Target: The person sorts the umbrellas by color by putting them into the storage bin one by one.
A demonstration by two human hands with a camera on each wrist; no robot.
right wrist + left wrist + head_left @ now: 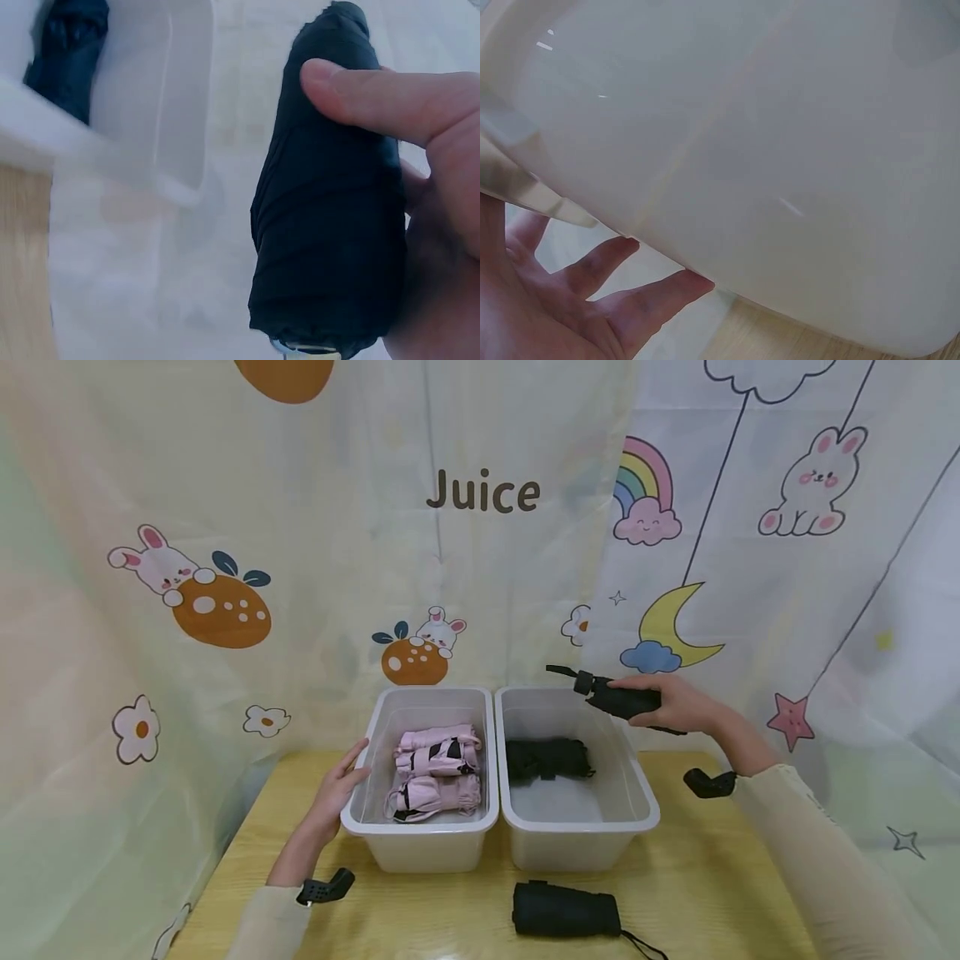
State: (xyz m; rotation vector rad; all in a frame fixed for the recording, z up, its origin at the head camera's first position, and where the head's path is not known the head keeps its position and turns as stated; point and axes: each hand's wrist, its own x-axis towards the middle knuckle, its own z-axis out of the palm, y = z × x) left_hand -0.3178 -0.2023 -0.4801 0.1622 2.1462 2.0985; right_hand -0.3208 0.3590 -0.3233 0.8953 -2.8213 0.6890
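Observation:
My right hand (686,703) holds a folded black umbrella (624,700) above the back right of the right-hand white bin (579,828). The umbrella's handle and strap point left. In the right wrist view the thumb (375,94) lies along the umbrella's dark wrapped cloth (330,210). Inside that bin another folded black umbrella (551,758) lies against the left side. My left hand (333,793) touches the left side of the left-hand white bin (420,829); its fingertips (694,281) meet the bin's edge. Several pink folded umbrellas with black patches (438,760) lie in this bin.
A third black folded umbrella (566,910) with a wrist strap lies on the wooden table (420,914) in front of the right-hand bin. The two bins stand side by side. A printed curtain (495,577) hangs close behind them.

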